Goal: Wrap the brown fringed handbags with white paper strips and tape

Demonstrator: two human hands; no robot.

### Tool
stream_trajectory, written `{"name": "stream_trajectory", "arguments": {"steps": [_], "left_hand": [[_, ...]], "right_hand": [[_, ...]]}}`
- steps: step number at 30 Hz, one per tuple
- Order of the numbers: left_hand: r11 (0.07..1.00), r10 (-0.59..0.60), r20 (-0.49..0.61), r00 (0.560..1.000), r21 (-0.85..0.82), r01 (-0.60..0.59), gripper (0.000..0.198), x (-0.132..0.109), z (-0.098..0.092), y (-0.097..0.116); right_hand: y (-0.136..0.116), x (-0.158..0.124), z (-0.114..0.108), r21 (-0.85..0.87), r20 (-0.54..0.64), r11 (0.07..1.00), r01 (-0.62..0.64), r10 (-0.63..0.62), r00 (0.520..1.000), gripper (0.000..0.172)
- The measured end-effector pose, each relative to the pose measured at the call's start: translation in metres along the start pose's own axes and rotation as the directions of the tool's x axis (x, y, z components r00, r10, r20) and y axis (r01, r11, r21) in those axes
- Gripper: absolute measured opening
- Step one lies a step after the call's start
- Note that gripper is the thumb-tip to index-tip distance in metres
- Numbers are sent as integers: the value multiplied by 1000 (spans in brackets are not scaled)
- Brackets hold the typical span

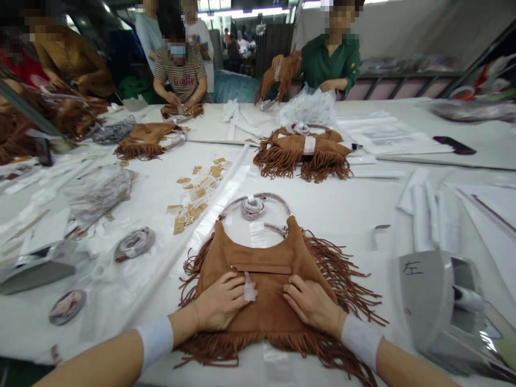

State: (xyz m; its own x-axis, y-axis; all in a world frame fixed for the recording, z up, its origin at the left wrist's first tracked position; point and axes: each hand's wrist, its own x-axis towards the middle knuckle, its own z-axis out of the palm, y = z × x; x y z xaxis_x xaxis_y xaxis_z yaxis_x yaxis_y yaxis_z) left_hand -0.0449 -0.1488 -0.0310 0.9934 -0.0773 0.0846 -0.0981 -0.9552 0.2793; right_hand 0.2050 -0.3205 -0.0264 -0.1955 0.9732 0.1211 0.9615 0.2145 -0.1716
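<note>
A brown suede bag (pixel 262 317) with long fringes lies flat on the white table (pixel 355 209), its wrapped handle arching away from me. Near the handle sits a coiled, wrapped strap (pixel 252 208). My left hand (pixel 221 301) rests on the bag's left side, fingers bent around a small piece of translucent film (pixel 249 288) beside the zipper strip (pixel 264 269). On the right side, my right hand (pixel 312 303) presses its curled fingertips against the suede, with no separate item visible in it. White bands wrap both wrists.
Tape dispensers (pixel 433 301) (pixel 36 266) stand at right and left. Tan tags (pixel 199 191), plastic wrapping (pixel 99 188) and more fringed bags (pixel 304 150) lie beyond. Several people work across the table, one in a green shirt (pixel 332 59).
</note>
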Motion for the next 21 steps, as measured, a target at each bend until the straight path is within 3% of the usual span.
{"name": "stream_trajectory", "arguments": {"steps": [4, 10, 15, 21], "left_hand": [[999, -41, 1, 999, 30, 41, 49, 2, -4, 9], [988, -124, -28, 992, 92, 126, 43, 11, -2, 15], [981, -133, 6, 991, 145, 131, 37, 14, -6, 17], [916, -191, -8, 981, 359, 182, 36, 24, -14, 41]], "right_hand": [[4, 3, -5, -121, 14, 992, 27, -25, 1000, 32], [23, 10, -5, -137, -4, 990, 46, -47, 999, 35], [24, 7, 1, -151, -42, 988, 35, -42, 998, 33], [19, 6, -1, -192, -157, 981, 37, -68, 985, 34]]}}
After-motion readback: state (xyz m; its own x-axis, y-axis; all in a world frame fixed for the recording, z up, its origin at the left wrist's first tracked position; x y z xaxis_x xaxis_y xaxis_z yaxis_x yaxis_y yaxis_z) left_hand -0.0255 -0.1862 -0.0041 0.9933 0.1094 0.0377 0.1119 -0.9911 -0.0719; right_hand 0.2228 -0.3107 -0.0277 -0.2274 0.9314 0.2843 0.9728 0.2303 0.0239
